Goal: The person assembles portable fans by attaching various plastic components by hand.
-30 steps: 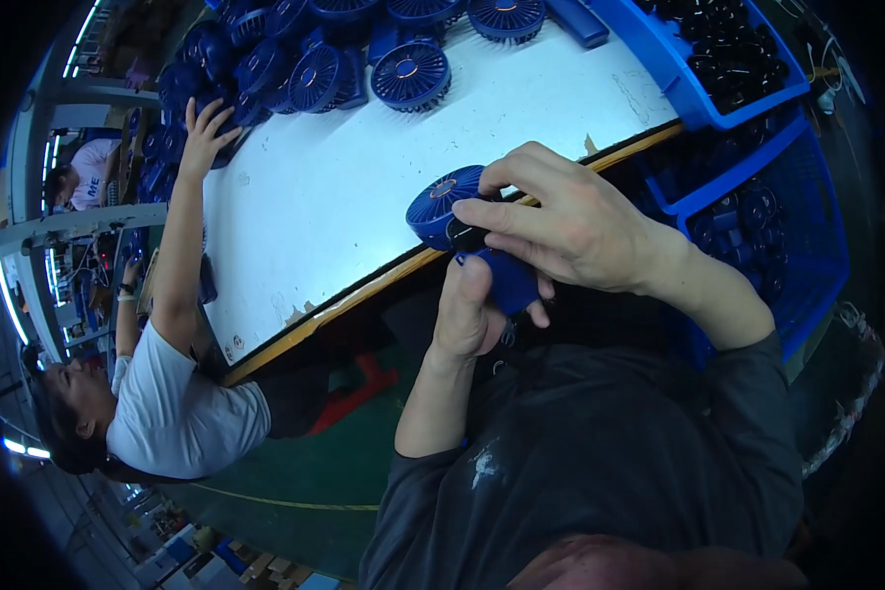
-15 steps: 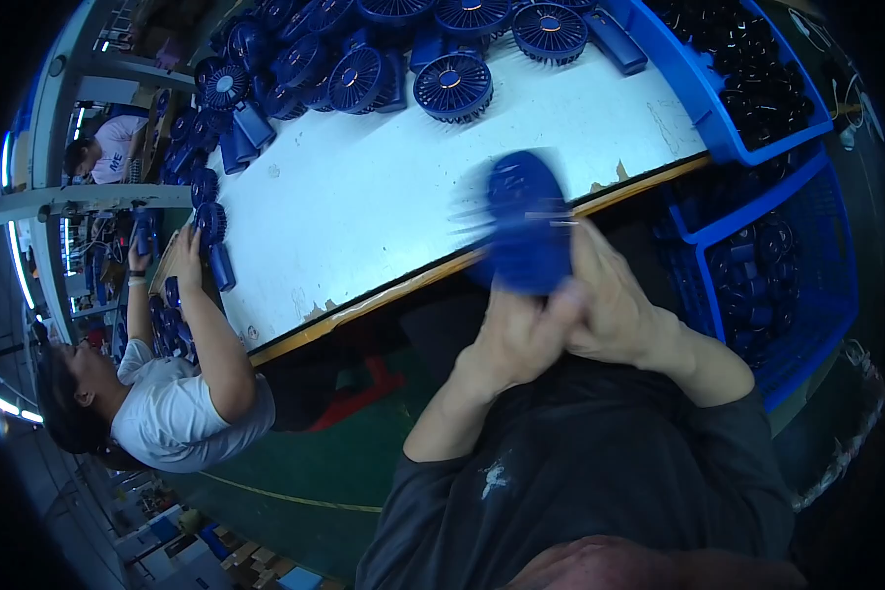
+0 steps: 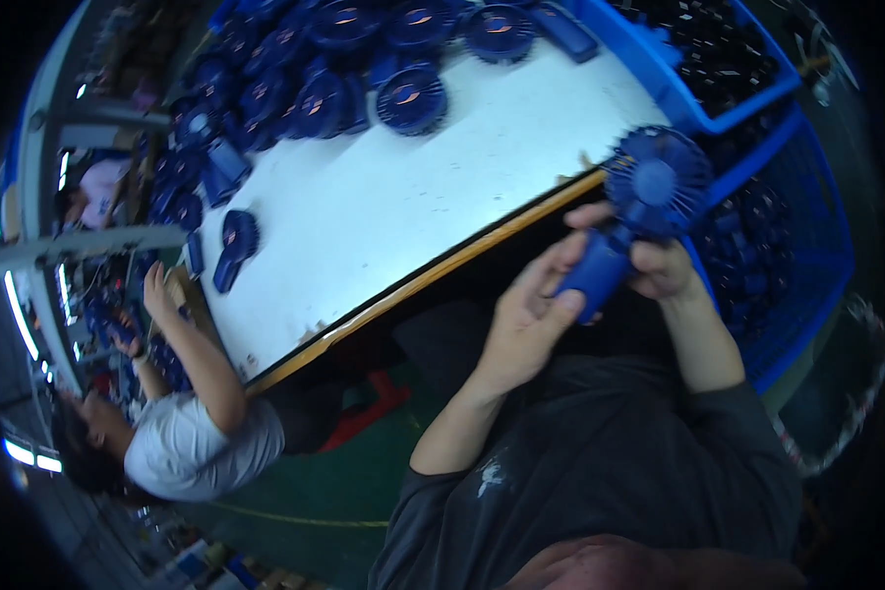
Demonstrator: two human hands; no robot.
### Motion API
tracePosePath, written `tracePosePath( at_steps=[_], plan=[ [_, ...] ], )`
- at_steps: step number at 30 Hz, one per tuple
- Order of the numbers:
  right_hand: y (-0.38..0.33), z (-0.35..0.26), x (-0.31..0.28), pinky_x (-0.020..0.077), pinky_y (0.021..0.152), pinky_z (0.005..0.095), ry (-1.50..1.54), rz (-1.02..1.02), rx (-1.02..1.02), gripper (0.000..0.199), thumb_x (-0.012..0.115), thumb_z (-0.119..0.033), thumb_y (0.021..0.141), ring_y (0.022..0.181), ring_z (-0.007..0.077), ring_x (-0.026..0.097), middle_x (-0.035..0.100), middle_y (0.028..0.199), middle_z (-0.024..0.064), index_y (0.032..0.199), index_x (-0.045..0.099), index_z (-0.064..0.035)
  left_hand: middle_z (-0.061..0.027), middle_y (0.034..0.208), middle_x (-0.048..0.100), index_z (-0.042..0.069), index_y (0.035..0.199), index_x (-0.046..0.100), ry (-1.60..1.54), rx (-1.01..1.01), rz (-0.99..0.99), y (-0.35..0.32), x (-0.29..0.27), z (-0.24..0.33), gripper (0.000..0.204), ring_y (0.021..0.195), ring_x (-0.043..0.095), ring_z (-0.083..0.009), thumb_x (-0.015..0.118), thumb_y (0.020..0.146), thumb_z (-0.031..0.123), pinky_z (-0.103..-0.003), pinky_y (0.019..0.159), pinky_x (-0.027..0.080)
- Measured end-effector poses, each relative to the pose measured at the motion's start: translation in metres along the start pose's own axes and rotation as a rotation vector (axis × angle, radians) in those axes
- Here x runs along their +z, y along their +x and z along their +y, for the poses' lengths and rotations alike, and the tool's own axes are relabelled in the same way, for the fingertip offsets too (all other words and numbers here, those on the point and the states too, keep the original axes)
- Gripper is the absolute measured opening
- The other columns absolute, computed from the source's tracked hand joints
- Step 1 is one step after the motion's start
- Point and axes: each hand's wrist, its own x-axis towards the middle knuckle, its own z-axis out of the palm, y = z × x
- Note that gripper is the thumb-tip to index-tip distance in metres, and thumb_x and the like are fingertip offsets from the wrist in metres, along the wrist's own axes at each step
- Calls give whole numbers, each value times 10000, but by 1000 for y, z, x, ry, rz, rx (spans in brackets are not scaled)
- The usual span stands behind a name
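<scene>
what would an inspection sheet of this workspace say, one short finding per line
surface: white table, chipped near its yellowish edge
job's things: blue fan held up off the near edge
clutter: piled blue fans toward the far side; one separate fan at left
hands: left hand grips the handle; right hand at the neck, grip unclear
cables: pale cord-like strand at right, kind unclear
surroundings: upper crate of black parts, lower crate, seated co-worker at left

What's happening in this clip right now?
The person's left hand holds a blue handheld fan by its handle, while the right hand is at it just below the round head. More blue fans lie heaped on the white table. At the left, a co-worker in a white shirt works nearby.
</scene>
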Motion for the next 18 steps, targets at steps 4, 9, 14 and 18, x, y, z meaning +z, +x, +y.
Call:
tracePosePath(
  at_steps=[4, 9, 14, 18],
  plan=[
    [-38, -19, 1, 539, 892, 385, -222, 162, -43, 662, 697, -393, 861, 968, 254, 673, 683, 1000, 139, 1313, 536, 61, -125, 1308, 570, -20, 1407, 477, 700, 131, 2, -12, -20, 33, 522, 1110, 581, -163, 650, 934, 117, -323, 965, 491],
    [-129, -54, -97, 475, 799, 274, -600, 895, -182, 459, 511, -341, 1000, 863, 140, 586, 614, 906, 44, 1265, 580, 28, -166, 1431, 500, 7, 1408, 466, 1510, 591, 914, -33, -174, 114, 535, 1331, 470, -288, 637, 908, 90, -404, 1045, 413],
    [-262, -56, -252, 465, 747, 278, -1096, 1418, 296, 467, 662, -225, 916, 826, 140, 593, 650, 939, 76, 1295, 565, 30, -339, 1491, 325, -123, 1444, 316, 1685, 326, 1276, -73, -282, 187, 959, 1411, 299, -447, 730, 850, 506, -484, 1178, 241],
    [-341, -32, -336, 445, 1009, 388, -1561, 1556, 241, 585, 693, -207, 868, 1146, 351, 617, 638, 1236, 256, 1338, 515, 93, -338, 1441, 402, -118, 1452, 322, 1707, 256, 1194, -54, -305, 197, 994, 1378, 343, -466, 738, 822, 530, -476, 1151, 298]
  ],
)
